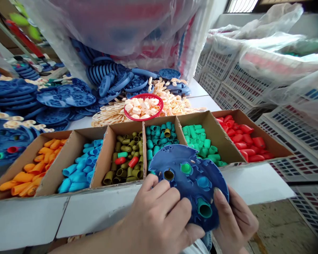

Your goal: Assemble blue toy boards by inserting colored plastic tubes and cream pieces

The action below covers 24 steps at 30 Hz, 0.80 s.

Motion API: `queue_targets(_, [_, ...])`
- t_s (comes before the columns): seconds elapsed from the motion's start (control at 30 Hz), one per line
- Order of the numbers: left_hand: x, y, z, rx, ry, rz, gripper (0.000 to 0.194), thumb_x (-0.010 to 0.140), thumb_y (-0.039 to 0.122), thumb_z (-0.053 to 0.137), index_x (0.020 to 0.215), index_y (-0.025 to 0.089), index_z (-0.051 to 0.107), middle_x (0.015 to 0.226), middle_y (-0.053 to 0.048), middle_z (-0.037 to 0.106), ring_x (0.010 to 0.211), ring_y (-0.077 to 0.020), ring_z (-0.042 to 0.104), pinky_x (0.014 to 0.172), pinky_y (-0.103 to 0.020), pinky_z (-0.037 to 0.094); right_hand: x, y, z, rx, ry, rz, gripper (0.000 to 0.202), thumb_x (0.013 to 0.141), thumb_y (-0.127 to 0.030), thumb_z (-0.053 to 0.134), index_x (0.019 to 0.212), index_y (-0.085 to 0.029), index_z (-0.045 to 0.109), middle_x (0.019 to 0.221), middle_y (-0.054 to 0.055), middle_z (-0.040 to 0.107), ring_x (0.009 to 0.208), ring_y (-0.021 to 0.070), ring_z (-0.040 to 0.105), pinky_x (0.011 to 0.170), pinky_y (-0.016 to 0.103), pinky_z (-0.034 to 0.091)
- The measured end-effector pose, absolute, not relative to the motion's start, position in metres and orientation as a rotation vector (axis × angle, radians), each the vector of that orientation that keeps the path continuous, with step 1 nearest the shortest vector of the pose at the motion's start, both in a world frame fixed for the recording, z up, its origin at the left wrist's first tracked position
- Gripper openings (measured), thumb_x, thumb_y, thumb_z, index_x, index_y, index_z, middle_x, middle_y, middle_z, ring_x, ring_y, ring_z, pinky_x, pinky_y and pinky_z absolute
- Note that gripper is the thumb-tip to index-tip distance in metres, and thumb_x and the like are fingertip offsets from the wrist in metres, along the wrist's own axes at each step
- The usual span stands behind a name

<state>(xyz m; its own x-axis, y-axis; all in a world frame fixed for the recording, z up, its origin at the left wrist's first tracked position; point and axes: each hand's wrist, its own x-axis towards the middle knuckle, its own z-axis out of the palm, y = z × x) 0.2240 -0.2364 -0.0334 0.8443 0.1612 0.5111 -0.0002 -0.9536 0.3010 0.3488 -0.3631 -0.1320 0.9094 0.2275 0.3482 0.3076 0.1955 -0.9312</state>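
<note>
A dark blue plastic disc [185, 176] with moulded holes is tilted up in front of me. An olive cap [169, 174], a green cap [186, 168], a blue cap [203, 182] and a teal cap [204, 209] sit in its holes. My right hand [233, 218] grips the right edge, thumb on the near face, fingers behind. My left hand [161, 215] is closed at the lower left, its curled fingers lying against the disc near the olive cap. The left palm is hidden.
A divided cardboard box [159, 121] holds orange, blue, olive, teal, green and red caps. Behind it stand a red basket [143, 106] of cream pieces, loose cream parts [172, 100] and stacked blue discs [66, 96]. White crates [238, 79] are piled at right.
</note>
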Motion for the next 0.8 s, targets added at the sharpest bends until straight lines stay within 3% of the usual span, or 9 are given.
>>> queue_targets(0.07, [0.228,-0.237,-0.031,2.725,0.05,0.772,0.014,0.101,0.025,0.059,0.096,0.015,0.068,0.074,0.0,0.059,0.069,-0.0183,0.047,0.069,-0.039,0.029,0.345,-0.361,-0.125,-1.403,-0.459,-0.029,0.026,0.09,-0.029,0.083,0.116,-0.028,0.081,0.106,0.0,0.081,0.088,0.0206,0.079,0.08,0.021,0.064])
queue_targets(0.13, [0.233,-0.237,-0.028,2.755,-0.026,0.754,0.014,0.099,0.019,0.058,0.108,0.016,0.068,0.08,-0.001,0.062,0.072,-0.0187,0.048,0.07,-0.039,0.028,0.338,-0.357,-0.114,-1.416,-0.396,0.019,0.024,0.089,-0.039,0.084,0.112,-0.029,0.082,0.105,-0.001,0.081,0.088,0.019,0.079,0.081,0.02,0.063])
queue_targets(0.3, [0.24,-0.233,-0.018,2.868,-0.193,0.612,0.013,0.101,0.015,0.056,0.098,0.016,0.069,0.083,-0.002,0.06,0.076,-0.0197,0.048,0.071,-0.039,0.03,0.324,-0.349,-0.096,-1.396,-0.273,0.103,0.029,0.086,-0.052,0.084,0.108,-0.034,0.082,0.103,-0.004,0.081,0.09,0.0173,0.077,0.085,0.022,0.063])
queue_targets(0.47, [0.237,-0.231,-0.012,2.792,-0.233,0.565,0.013,0.1,0.016,0.057,0.104,0.015,0.07,0.09,-0.003,0.066,0.081,-0.0198,0.053,0.073,-0.039,0.035,0.335,-0.36,-0.112,-1.414,-0.428,0.105,0.027,0.088,-0.041,0.083,0.111,-0.026,0.082,0.102,0.002,0.081,0.085,0.0234,0.079,0.079,0.028,0.067])
queue_targets(0.6, [0.233,-0.225,0.006,2.694,-0.108,0.624,0.017,0.103,0.021,0.057,0.106,0.013,0.071,0.093,-0.005,0.072,0.087,-0.0202,0.06,0.083,-0.041,0.043,0.347,-0.367,-0.119,-1.392,-0.581,0.077,0.027,0.09,-0.03,0.078,0.118,-0.028,0.08,0.105,0.002,0.081,0.083,0.0244,0.08,0.075,0.029,0.068])
queue_targets(0.7, [0.241,-0.197,0.029,2.677,-0.102,0.718,0.014,0.102,0.023,0.061,0.103,0.014,0.072,0.095,-0.005,0.072,0.088,-0.0183,0.063,0.087,-0.037,0.047,0.348,-0.37,-0.121,-1.418,-0.615,0.053,0.029,0.088,-0.03,0.081,0.117,-0.026,0.08,0.102,0.003,0.081,0.08,0.0254,0.08,0.073,0.028,0.068])
queue_targets(0.8, [0.274,-0.145,0.048,2.696,0.009,0.72,0.013,0.099,0.025,0.065,0.102,0.016,0.074,0.096,-0.002,0.073,0.089,-0.0172,0.067,0.084,-0.031,0.05,0.343,-0.375,-0.126,-1.489,-0.554,0.019,0.027,0.094,-0.038,0.076,0.115,-0.022,0.081,0.104,0.006,0.08,0.085,0.0283,0.08,0.074,0.029,0.068])
